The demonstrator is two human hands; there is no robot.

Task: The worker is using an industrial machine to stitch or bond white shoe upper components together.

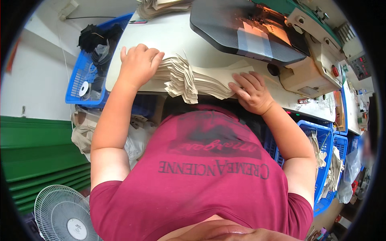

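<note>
A thick bundle of flat cream pieces (181, 78), cloth or paper I cannot tell, lies along the table's near edge. A band of similar pieces crosses its middle, and the ends hang over the edge. My left hand (140, 64) is closed over the left end, knuckles up, and hides that end. At the right end, my right hand (254, 93) grips the layered edges between thumb and curled fingers. A loose pale sheet (237, 69) lies partly beneath the right fingers.
Beyond the bundle stands a sewing machine (309, 76) with a dark plate (217, 28) on the white table (161, 34). More cream pieces (163, 9) lie at the back. Blue baskets (76, 86) flank the table. A fan (64, 217) stands at lower left.
</note>
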